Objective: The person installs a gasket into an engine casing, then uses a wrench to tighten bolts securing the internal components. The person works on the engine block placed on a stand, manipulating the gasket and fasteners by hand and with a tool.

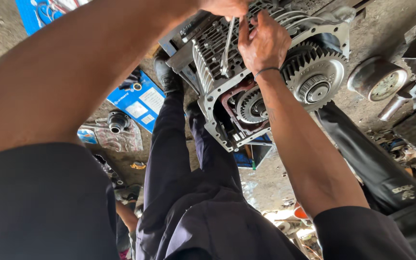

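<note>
The person's two hands are both up at a big grey metal gearbox [208, 103] that sits in the middle of the view. The left hand [225, 6] is at the very top edge and only part of it shows. It looks closed around the top end of one thin silver wrench [227, 48], but the fingers are cut off by the edge. The right hand [262, 43] is just beside the wrench, with its fingers bent and its fingertips touching the ribbed top of the gearbox. It has no firm hold on anything that can be seen. One dark band sits on that wrist.

The wrench hangs down across the ribbed part of the gearbox. Two toothed gears show on the gearbox: one big gear [314, 72] on the right and one smaller gear [250, 106] inside the open side. One round metal part [377, 79] lies on the ground to the right. One blue sheet [138, 101] lies on the left. Another person in dark clothes [188, 159] crouches beside the gearbox.
</note>
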